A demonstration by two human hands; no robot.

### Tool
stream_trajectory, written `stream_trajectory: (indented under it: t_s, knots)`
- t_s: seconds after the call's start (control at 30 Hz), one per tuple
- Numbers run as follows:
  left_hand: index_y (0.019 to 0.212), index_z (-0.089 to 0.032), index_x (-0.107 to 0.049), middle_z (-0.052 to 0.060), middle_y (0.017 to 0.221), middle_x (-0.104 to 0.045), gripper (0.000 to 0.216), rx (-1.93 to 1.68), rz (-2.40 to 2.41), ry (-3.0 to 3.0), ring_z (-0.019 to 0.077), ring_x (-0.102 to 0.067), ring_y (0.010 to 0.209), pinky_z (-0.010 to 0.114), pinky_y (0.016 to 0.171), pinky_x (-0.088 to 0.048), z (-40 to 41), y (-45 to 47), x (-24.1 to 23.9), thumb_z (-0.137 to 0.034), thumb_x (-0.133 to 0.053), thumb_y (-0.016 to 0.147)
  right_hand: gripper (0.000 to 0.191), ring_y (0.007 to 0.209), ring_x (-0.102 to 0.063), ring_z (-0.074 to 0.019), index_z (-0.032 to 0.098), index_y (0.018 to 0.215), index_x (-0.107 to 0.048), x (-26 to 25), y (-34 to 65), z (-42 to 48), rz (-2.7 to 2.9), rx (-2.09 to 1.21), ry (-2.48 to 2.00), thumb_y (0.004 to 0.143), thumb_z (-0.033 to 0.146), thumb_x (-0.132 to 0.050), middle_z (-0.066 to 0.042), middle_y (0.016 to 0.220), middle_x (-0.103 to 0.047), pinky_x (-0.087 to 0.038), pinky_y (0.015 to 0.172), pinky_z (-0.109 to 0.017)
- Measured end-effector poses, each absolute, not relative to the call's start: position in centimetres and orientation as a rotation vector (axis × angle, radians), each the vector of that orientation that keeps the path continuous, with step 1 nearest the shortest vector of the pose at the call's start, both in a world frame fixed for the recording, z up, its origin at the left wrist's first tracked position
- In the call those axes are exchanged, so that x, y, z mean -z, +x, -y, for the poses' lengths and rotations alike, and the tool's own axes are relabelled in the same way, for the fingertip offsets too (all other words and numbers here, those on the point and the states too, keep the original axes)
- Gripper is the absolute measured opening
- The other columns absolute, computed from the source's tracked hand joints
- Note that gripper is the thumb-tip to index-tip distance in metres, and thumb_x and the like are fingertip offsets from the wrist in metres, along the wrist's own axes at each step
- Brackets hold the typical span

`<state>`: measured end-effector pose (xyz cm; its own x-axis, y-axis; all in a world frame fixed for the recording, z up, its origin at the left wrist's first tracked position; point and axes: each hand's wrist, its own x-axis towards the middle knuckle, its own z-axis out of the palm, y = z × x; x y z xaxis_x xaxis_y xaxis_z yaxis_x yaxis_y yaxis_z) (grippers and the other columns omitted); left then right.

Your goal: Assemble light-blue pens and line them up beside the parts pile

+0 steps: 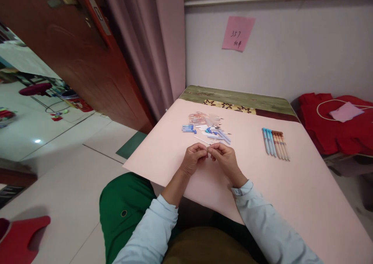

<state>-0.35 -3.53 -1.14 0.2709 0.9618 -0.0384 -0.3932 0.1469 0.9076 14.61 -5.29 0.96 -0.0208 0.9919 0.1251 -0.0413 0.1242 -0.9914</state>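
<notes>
Fingers [203, 151] of left hand [193, 159] and right hand [225, 158] pinch one small part [208, 149] between them.

Cannot ID small piece [208, 150] pinched where left hand [194, 160] and right hand [225, 160] meet: mostly hidden by fingers, too small. Cannot sort loose parts in pile [205, 129]: too small, blurred. Cannot read 2nd line on pink note [238, 33]. Noted as cut off at btm-right edge: table [291, 202]. Same at right edge: red bag [335, 132].

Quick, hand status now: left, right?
Left hand: closed, pinching a small piece, too tiny to identify.
Right hand: closed, pinching the same piece's other end.
</notes>
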Motion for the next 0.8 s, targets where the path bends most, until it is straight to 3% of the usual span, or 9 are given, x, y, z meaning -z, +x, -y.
stream_trajectory:
  t_s: [0.2,0.4,0.6,0.8]
  knots:
    - [0.074,-0.016,-0.061,-0.001,0.060,-0.059,0.017,-1.138,-0.788,0.927,0.0085,-0.046,0.051,0.022,0.049,-0.030,3.7,-0.2,0.5,-0.029,-0.072,0.070,0.022,0.053,-0.052,-0.0117,0.021,0.092,-0.069,-1.1,15.0,5.0,1.194,-1.090,-1.072,0.081,0.040,-0.067,0.003,0.059,-0.057,-0.045,0.054,-0.027]
    - [0.078,-0.019,-0.053,-0.003,0.060,-0.053,0.019,-1.264,-0.621,0.606,0.0081,-0.043,0.050,0.020,0.043,-0.024,3.1,-0.9,0.1,-0.028,-0.068,0.072,0.033,0.060,-0.058,-0.0139,0.017,0.096,-0.067,0.4,17.5,3.3,0.958,-0.778,-1.361,0.077,0.044,-0.067,-0.001,0.072,-0.065,-0.046,0.056,-0.026]
    - [0.083,-0.020,-0.054,-0.004,0.060,-0.049,0.020,-1.263,-0.530,0.487,0.0082,-0.042,0.050,0.019,0.042,-0.024,2.7,-1.3,0.1,-0.025,-0.069,0.071,0.025,0.072,-0.060,-0.0175,0.022,0.089,-0.075,0.9,18.2,3.1,1.392,-0.340,-1.748,0.082,0.040,-0.058,-0.004,0.089,-0.070,-0.041,0.068,-0.029]
    - [0.091,-0.017,-0.060,-0.002,0.063,-0.049,0.021,-1.253,-0.587,0.583,0.0078,-0.044,0.052,0.019,0.043,-0.026,2.8,-0.9,0.4,-0.031,-0.068,0.078,0.027,0.087,-0.061,-0.0176,0.026,0.102,-0.073,0.7,17.3,3.3,1.581,-0.195,-1.834,0.088,0.032,-0.052,-0.003,0.101,-0.069,-0.037,0.069,-0.028]
